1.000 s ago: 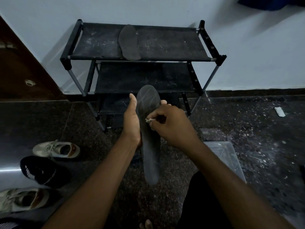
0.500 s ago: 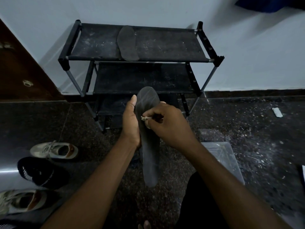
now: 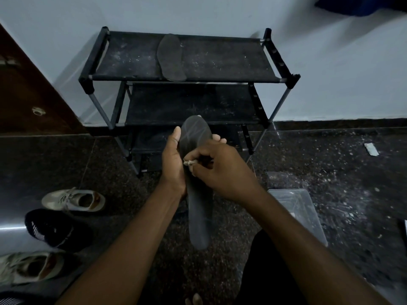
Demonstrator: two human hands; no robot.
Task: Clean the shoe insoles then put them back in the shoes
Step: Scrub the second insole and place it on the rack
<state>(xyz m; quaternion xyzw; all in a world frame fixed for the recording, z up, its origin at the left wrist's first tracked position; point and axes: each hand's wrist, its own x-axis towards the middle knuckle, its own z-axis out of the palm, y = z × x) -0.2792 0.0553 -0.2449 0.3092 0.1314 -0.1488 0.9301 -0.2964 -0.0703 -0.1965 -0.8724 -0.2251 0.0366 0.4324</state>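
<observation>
Holding the insole (image 3: 199,194) up, the left hand (image 3: 172,166) keeps it steady so the right hand (image 3: 220,170), pinching a small rag (image 3: 188,163), can rub it.

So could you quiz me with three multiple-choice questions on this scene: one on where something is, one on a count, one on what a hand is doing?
1. Where is the spare insole?
A. On the rack's top shelf
B. Inside a shoe
C. In the plastic box

2. How many pale sneakers stand on the floor at left?
A. One
B. Two
C. Four

3. What is the left hand doing?
A. Hanging free
B. Gripping the held insole
C. Lifting a shoe

Answers: 1 A, it lies flat on the rack top shelf. 2 B, one pale sneaker beyond the black shoe, another pale sneaker nearer. 3 B, its fingers wrap the insole's edge while the right hand presses a small rag on it.
</observation>
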